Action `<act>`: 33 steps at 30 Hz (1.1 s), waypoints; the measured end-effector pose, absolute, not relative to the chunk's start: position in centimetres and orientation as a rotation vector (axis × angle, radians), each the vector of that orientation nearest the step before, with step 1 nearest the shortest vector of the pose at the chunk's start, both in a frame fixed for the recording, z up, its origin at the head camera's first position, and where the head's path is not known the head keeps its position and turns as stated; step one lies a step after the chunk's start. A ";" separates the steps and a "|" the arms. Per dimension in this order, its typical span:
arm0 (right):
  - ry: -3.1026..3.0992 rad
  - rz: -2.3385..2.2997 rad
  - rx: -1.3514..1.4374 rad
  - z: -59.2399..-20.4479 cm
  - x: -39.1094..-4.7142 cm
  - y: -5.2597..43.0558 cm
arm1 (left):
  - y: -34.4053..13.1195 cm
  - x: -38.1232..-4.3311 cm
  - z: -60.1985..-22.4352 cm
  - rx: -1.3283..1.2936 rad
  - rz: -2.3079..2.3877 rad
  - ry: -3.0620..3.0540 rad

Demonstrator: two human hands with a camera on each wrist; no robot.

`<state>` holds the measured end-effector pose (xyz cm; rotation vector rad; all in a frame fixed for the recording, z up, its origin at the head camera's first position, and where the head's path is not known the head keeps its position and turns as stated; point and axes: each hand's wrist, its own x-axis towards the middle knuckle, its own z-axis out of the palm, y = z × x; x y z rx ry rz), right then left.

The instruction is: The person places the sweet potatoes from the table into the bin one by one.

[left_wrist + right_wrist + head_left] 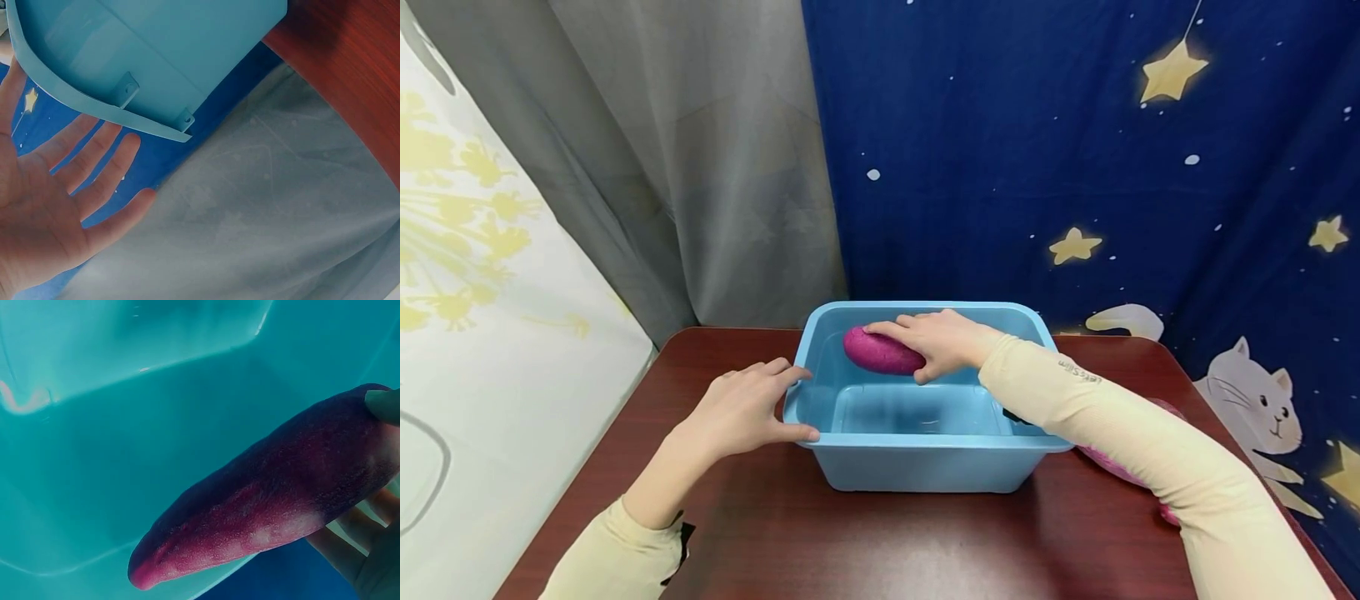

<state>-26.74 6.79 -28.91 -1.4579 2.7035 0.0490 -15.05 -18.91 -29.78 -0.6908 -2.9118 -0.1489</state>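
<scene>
A light blue plastic tub (925, 465) stands on the table. My right hand (951, 340) grips a magenta sweet potato (880, 352) over the tub's inside, near its back wall. In the right wrist view the sweet potato (262, 500) is long and tapered; the thumb lies on one side of its thick end and the fingers lie on the other. My left hand (741, 410) is at the tub's left end, thumb on the front corner of the rim. The left wrist view shows that hand's fingers (94, 156) spread and fairly straight by the rim's underside.
On the dark red wooden table (887, 542), pink things (1116, 467) lie right of the tub, partly hidden by my right sleeve (1120, 425). Grey (752, 167) and star-printed blue (962, 167) curtains hang behind the table. A patterned white cloth (497, 350) hangs at left.
</scene>
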 end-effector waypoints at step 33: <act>2.545 0.238 -1.567 -34.1 -28.4 6.5 | -18.9 -15.1 -29.9 -0.677 -0.149 -2.910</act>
